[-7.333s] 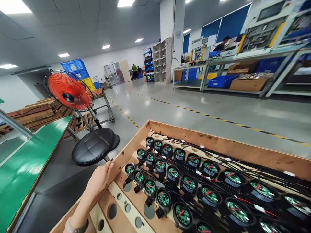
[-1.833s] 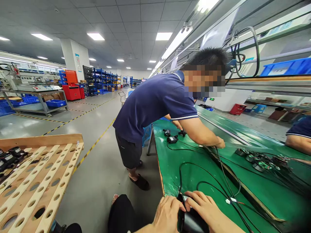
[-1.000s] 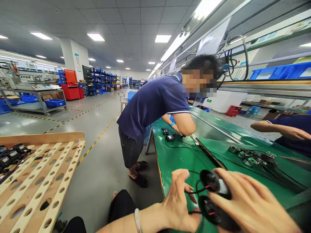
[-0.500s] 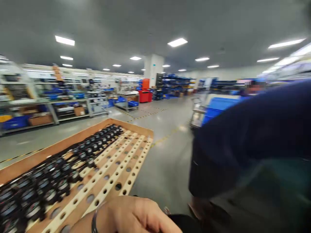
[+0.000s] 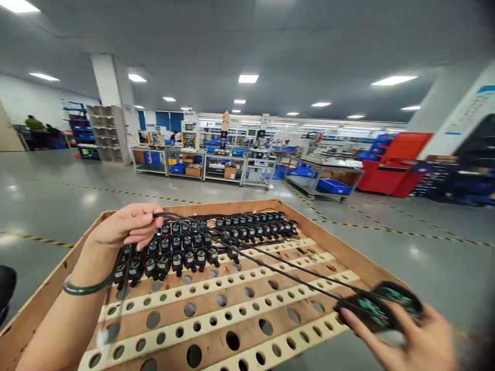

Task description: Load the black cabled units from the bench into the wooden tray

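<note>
Two units in hand, cables stretched over tray

Left hand (image 5: 133,224) pinches black cables (image 5: 286,273) at far left; right hand (image 5: 417,332) is wrapped around two black round units (image 5: 373,310) by the near right rim. Risk: cables look nearly straight, so spreading the hands could strain the wire joints; a loose grip could drop a unit; slack could snag parked units (image 5: 177,260). Wooden tray (image 5: 328,245): parked units in rows at far side, perforated slats (image 5: 205,323) nearer. Blue bin (image 5: 334,186), far right: contents unclear.
</note>
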{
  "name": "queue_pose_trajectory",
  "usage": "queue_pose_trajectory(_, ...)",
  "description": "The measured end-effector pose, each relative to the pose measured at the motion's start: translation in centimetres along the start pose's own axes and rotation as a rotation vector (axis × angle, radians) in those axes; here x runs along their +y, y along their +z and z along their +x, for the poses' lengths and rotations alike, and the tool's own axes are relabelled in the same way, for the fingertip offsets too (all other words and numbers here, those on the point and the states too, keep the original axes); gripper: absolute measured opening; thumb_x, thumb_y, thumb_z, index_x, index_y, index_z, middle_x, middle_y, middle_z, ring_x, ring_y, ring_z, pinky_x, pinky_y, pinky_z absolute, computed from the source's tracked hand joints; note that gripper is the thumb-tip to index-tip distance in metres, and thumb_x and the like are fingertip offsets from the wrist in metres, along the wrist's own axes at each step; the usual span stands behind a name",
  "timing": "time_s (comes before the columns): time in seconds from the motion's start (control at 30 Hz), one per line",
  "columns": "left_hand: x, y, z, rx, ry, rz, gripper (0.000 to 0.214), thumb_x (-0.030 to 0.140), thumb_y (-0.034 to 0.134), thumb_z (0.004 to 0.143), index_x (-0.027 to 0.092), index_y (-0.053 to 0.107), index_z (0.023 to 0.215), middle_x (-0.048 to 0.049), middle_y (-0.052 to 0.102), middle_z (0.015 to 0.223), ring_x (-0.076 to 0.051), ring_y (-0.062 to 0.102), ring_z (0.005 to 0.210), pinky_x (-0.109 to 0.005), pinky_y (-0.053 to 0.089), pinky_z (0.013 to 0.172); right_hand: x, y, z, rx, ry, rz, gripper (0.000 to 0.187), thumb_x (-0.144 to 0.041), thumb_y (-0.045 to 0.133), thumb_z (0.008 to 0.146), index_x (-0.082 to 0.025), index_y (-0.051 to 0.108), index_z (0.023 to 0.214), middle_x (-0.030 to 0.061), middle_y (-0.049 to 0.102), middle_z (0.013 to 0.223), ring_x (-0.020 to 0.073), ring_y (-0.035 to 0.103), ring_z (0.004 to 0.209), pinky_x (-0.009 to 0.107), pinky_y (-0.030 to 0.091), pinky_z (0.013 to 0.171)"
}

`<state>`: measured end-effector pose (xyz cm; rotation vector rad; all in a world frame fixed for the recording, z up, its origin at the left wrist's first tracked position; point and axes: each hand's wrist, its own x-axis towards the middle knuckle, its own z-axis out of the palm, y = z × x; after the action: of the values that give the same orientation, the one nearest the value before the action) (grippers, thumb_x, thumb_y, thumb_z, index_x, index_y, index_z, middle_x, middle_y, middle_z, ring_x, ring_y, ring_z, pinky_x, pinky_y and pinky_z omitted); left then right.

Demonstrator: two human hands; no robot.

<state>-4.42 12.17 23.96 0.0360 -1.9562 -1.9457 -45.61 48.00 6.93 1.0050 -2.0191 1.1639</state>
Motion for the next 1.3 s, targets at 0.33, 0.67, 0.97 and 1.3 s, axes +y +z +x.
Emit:
queue_pose_trajectory(0.33,0.6,-2.7,5.9,0.282,-0.08,-0.012,0.033,0.032,0.065,0.094,0.009,0.073,0.117,0.01,0.029,0.058,-0.002,0.016,0.042,-0.014,0.039,0.042,1.0,29.5,0.5,-0.212,0.238,0.068,0.105,-0.1,0.031,0.067,-0.009,0.07,0.103,0.021,0.05,0.108,0.0388,0.051,0.107,0.052,0.046,0.094)
queue_pose_trajectory(0.67,-0.6,-4.7,14.9,0.411,-0.112,-0.36,0.031,0.012,0.047,0.1,0.001,0.068,0.12,0.0066,0.04,0.061,-0.001,0.025,0.039,-0.014,0.038,0.042,1.8,36.1,-1.1,-0.36,0.128,-0.093,0.077,-0.077,0.047,0.083,-0.012,0.07,0.116,0.0291,0.04,0.132,0.0509,0.04,0.126,0.063,0.04,0.097)
queue_pose_trajectory(0.97,-0.8,-6.3,17.2,0.436,-0.115,-0.589,0.037,0.012,0.038,0.104,-0.002,0.054,0.134,0.0055,0.046,0.057,-0.002,0.035,0.035,-0.012,0.035,0.039,2.5,35.4,-1.2,-0.487,0.019,-0.107,0.06,-0.062,0.051,0.092,-0.015,0.063,0.129,0.0239,0.036,0.138,0.0416,0.034,0.135,0.052,0.04,0.106)
queue_pose_trajectory(1.3,-0.9,-6.8,17.4,0.442,-0.131,-0.517,0.034,0.013,0.036,0.105,-0.005,0.059,0.124,0.0049,0.048,0.057,-0.002,0.037,0.035,-0.013,0.037,0.039,2.4,35.1,-0.8,-0.567,-0.019,-0.024,0.053,-0.056,0.043,0.095,-0.021,0.068,0.126,0.0198,0.041,0.136,0.0417,0.036,0.133,0.056,0.04,0.105)
